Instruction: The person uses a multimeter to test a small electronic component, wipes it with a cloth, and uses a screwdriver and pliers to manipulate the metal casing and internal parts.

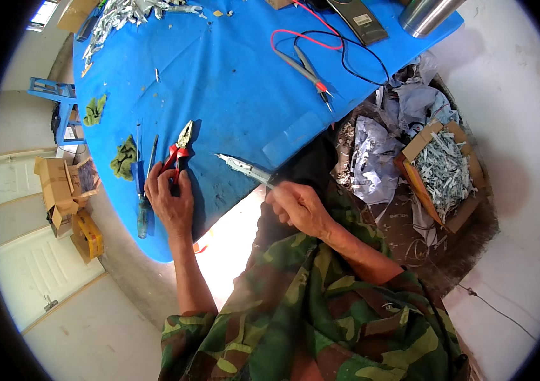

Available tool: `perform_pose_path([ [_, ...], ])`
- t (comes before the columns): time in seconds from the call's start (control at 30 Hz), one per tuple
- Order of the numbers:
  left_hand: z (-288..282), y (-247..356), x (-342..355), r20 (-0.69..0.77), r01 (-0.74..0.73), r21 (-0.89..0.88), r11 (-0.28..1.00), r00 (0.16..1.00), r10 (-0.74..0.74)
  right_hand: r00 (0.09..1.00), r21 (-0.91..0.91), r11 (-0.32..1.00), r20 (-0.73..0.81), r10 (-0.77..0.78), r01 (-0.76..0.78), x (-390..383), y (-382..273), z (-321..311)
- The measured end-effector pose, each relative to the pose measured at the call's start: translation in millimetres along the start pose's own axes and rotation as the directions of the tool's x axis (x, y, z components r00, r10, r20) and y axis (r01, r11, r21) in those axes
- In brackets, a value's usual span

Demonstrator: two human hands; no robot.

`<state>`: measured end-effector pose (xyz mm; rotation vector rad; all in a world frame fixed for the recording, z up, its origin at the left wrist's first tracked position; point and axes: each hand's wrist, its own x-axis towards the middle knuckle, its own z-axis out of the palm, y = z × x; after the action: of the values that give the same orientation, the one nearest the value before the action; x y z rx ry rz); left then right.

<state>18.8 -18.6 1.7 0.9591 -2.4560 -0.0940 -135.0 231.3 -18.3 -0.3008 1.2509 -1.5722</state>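
Left hand (171, 197): thumb and fingers are bent in around the grips of the pliers (181, 151), toward the left part of the blue-covered bench (238, 82). Grips are red, with the space between them visible above my fingertips; the head is bare metal, pale and slightly yellowish, blunt-nosed, pointing away from me. The lower ends of the grips are hidden by my fingers. Cannot tell whether the pliers rest fully on the cover.

Right hand (302, 206): fingers closed on the rear end of the cutter (244, 169), at the near edge of the bench. Body is slim, straight, silver-grey, narrowing to a fine point aimed up and left, toward the pliers but apart from them. Markings along it are too small to make out.

Just left of my left hand lies the screwdriver (142, 219), its handle dark and greenish; a green cloth (124, 160) sits near it.
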Motion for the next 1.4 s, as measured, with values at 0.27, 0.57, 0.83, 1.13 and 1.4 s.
perform_pose_path([
  [0.27, 5.3, -0.7, 1.0, -0.045, -0.016, 0.003, 1.0, 0.999, 0.016, 1.0, 0.041, 0.999, -0.011, 0.022, -0.022, -0.6, -4.0, -3.8],
  [0.57, 2.3, 5.7, 0.9, -0.03, 0.009, 0.015, 1.0, 1.0, -0.009, 0.998, -0.014, 0.998, -0.004, -0.066, 0.066, 2.1, 2.0, -7.4],
  [0.83, 2.2, 4.5, 0.8, -0.031, 0.005, 0.016, 1.0, 1.0, -0.005, 0.995, -0.038, 0.994, -0.026, -0.1, 0.099, 3.3, 7.4, -6.4],
  [1.13, -13.6, 7.7, 3.6, 0.003, -0.042, 0.046, 0.998, 0.999, 0.041, 0.989, -0.028, 0.99, -0.051, -0.137, 0.135, 2.2, 7.2, -3.2],
  [1.4, -45.7, 105.6, -10.4, 0.129, -0.349, -0.236, 0.907, 0.914, 0.386, 0.998, 0.289, 0.957, -0.048, 0.026, -0.011, -1.2, -5.1, -4.9],
])
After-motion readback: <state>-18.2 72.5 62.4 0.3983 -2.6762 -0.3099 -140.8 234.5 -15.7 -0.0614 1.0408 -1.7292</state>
